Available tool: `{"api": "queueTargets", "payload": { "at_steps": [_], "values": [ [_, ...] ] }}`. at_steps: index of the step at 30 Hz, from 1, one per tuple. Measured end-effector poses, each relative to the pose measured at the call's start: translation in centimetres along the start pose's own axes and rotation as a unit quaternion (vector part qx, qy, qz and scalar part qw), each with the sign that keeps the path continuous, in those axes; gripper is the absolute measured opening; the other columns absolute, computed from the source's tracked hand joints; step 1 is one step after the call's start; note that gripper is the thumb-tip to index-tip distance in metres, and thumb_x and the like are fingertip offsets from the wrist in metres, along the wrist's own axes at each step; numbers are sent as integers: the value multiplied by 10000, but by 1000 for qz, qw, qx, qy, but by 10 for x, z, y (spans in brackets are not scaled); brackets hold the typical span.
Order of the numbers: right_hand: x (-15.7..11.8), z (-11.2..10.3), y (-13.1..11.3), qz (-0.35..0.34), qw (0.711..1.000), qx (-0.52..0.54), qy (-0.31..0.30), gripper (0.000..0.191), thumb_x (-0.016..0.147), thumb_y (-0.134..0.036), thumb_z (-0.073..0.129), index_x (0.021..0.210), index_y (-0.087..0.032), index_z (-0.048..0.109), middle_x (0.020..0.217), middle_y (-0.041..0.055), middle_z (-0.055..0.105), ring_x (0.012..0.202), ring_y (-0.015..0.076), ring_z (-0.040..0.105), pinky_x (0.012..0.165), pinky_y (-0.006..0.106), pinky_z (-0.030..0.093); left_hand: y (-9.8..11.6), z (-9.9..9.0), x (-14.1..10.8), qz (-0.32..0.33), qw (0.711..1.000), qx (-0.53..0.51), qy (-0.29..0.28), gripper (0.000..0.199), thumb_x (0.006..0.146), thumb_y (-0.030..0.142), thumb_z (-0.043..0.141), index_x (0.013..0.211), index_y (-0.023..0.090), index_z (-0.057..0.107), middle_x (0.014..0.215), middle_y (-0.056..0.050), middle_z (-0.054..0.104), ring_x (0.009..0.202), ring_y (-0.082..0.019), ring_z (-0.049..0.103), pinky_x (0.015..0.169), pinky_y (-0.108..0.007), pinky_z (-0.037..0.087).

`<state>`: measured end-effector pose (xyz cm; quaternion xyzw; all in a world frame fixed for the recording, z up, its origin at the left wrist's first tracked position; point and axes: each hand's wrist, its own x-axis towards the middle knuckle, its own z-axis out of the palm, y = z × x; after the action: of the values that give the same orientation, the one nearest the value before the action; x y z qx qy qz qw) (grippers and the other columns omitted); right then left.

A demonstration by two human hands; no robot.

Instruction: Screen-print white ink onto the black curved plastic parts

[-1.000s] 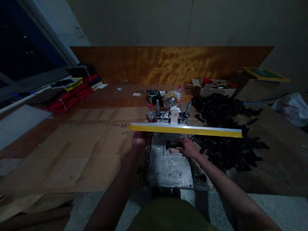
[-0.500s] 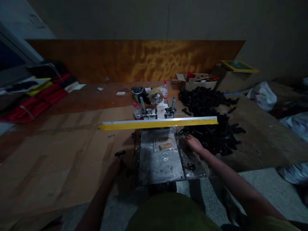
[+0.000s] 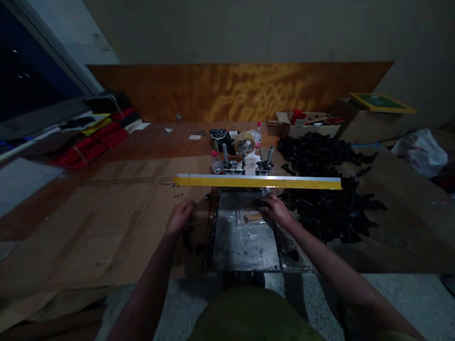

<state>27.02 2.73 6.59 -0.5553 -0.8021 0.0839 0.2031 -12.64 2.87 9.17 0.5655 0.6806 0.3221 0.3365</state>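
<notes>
A curved black piece (image 3: pixel 187 240) is lying on the cardboard (image 3: pixel 117 208), just nearer me than my left hand (image 3: pixel 180 217). That hand is curling loosely and, as far as I can see, gripping nothing. Before me, one metal plate (image 3: pixel 245 251) is bearing a single tan block (image 3: pixel 253 218). Over its far right part, my right hand (image 3: pixel 279 211) is pinching a dark piece (image 3: pixel 262 202), its outline blurring into shadow. I am judging the step in hand to be placing that piece on the plate; the next move is calling for a steady pinch, with fingers clear of the one yellow bar (image 3: pixel 259 183) beyond. To the right, a heap (image 3: pixel 334 213) of black pieces is sprawling, too tangled for counting. Farther off, two grey levers (image 3: pixel 225 154), two red-capped bottles (image 3: pixel 258 137) and one tape roll (image 3: pixel 244 143) are standing; behind them, one open box (image 3: pixel 316 132) is holding red things (image 3: pixel 298 117).
</notes>
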Motion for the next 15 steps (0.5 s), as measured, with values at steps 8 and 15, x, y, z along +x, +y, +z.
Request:
{"api": "queueTargets", "payload": {
  "at_steps": [8, 15],
  "values": [
    [3, 58, -48, -120, 993, -14, -10, 306, 905, -155, 586, 1177, -205, 716, 1148, 121, 684, 1077, 246, 563, 942, 389, 466, 127, 16, -8, 82, 916, -382, 90, 444, 830, 590, 543, 863, 161, 652, 559, 35, 543, 497, -99, 506, 497, -212, 420],
    [-16, 34, -23, -79, 991, -101, -45, 385, 894, -165, 543, 1236, -288, 672, 1162, 72, 691, 1047, 251, 605, 900, 412, 506, 95, 18, -25, 62, 950, -303, 47, 542, 887, 641, 421, 975, 168, 671, 878, -71, 727, 886, -220, 684, 809, -348, 558]
  ]
}}
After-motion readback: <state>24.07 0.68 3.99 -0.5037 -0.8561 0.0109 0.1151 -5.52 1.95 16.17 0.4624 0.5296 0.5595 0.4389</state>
